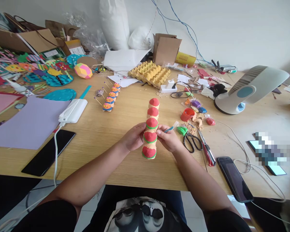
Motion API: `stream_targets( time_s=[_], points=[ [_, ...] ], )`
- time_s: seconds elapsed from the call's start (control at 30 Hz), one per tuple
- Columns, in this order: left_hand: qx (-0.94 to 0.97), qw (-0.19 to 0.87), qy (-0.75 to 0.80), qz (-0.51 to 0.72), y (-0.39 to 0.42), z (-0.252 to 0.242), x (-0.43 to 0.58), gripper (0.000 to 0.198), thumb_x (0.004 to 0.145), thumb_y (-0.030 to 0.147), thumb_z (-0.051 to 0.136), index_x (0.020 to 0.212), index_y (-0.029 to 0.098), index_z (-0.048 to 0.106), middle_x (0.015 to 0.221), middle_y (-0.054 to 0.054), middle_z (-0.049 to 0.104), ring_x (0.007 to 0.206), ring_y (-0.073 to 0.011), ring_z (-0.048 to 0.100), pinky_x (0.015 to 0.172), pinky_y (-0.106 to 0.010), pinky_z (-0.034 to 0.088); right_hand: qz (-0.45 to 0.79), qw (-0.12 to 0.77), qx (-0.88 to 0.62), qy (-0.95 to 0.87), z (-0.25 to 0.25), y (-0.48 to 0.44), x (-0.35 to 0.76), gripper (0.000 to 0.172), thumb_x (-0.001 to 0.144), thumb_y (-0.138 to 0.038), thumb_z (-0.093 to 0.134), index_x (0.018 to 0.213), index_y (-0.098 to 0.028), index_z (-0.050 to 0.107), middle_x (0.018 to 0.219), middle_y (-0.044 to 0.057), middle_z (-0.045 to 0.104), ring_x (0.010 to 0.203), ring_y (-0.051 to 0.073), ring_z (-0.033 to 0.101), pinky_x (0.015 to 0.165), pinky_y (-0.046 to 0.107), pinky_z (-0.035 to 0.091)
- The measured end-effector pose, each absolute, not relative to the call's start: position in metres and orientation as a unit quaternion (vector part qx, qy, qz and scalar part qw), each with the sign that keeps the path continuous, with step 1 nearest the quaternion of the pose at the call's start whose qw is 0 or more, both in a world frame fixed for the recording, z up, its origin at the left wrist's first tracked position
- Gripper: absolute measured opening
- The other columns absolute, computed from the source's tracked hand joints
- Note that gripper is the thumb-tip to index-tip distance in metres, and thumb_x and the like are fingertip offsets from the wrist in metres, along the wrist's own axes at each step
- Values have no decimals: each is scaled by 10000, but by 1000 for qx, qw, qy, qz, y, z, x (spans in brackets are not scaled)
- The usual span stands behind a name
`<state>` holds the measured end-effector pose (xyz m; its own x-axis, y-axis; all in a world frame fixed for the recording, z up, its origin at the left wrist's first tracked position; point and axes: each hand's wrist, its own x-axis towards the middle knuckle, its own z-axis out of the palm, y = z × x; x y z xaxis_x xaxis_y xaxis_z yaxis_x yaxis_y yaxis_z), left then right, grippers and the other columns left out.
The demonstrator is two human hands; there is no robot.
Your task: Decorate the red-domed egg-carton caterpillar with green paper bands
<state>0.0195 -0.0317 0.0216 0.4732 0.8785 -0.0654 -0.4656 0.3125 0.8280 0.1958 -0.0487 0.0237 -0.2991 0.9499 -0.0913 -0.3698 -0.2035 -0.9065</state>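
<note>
I hold a strip of egg-carton cups (151, 124) over the wooden table (106, 129); its domes are painted red with green rims. My left hand (134, 137) is closed round the strip's left side. My right hand (168, 138) pinches a thin blue-handled tool (169, 129), its tip against the strip's right side near the fourth dome. A smaller painted carton strip (111, 96) with orange and blue cups lies farther back to the left.
Scissors (192, 141), a red cutter (206, 148), a red cap (188, 114) and modelling clay bits (198, 108) lie right of my hands. A dark phone (234, 178), a fan (250, 88), a yellow egg tray (150, 73), a power bank (73, 110), another phone (49, 151) and coloured papers surround them.
</note>
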Motion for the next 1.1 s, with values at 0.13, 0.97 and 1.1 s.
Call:
stream_targets(
  time_s=[0.13, 0.97, 1.1],
  points=[
    [377, 785, 236, 431, -32, 13, 19, 346, 826, 506, 758, 862, 162, 747, 842, -56, 672, 783, -162, 590, 742, -300, 480, 706, 515, -344, -345, 22, -51, 189, 407, 606, -454, 937, 839, -219, 701, 720, -22, 688, 674, 137, 615, 697, 289, 518],
    [388, 748, 260, 471, -37, 18, 17, 288, 713, 406, 883, 849, 165, 807, 805, -53, 737, 731, -139, 635, 671, -269, 492, 741, 497, -293, -343, 15, -49, 198, 413, 630, -468, 925, 849, -209, 690, 612, -66, 532, 524, 76, 431, 553, 225, 426],
    [403, 750, 240, 466, -37, 18, 16, 284, 744, 413, 859, 833, 151, 798, 749, -37, 705, 691, -130, 615, 658, -270, 486, 742, 497, -274, -356, 14, -50, 198, 381, 679, -465, 900, 865, -205, 694, 594, -75, 499, 522, 70, 419, 545, 210, 424]
  ],
)
